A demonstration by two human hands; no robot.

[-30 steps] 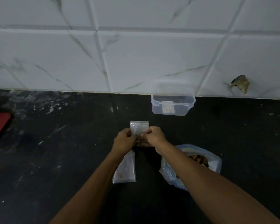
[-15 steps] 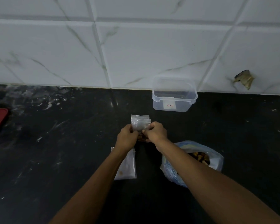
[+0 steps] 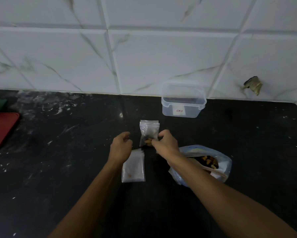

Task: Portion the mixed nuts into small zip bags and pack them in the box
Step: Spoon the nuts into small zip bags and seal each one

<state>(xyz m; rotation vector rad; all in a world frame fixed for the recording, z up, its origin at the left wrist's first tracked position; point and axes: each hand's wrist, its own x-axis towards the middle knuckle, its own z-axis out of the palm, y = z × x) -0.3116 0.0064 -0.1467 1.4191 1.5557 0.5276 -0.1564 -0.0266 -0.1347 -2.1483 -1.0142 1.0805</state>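
The left hand [image 3: 121, 146] is now sitting clear of the filled zip bag [image 3: 149, 133], with its fingers loosely curled and holding nothing; half a second ago both hands were pinching that bag together. The right hand [image 3: 164, 142] is alone in gripping the bag at its lower right edge, near the nuts gathered at the bottom. The bag is standing between the two hands, at the centre of the black bench [image 3: 58, 169].

Judged from this release, the sealing step is ending and the bag is ready for transfer. The clear box [image 3: 183, 102] is sitting open against the far wall, just beyond the bag and slightly right; no bags are visible inside it. Whether the zip strip is fully closed cannot be told from this view.

A flat stack of empty zip bags [image 3: 133, 166] is lying near the left wrist. The large bag of mixed nuts [image 3: 204, 162] is sitting open to the right, partly under the right forearm. A red tray [image 3: 2, 129] is lying at the far left edge.
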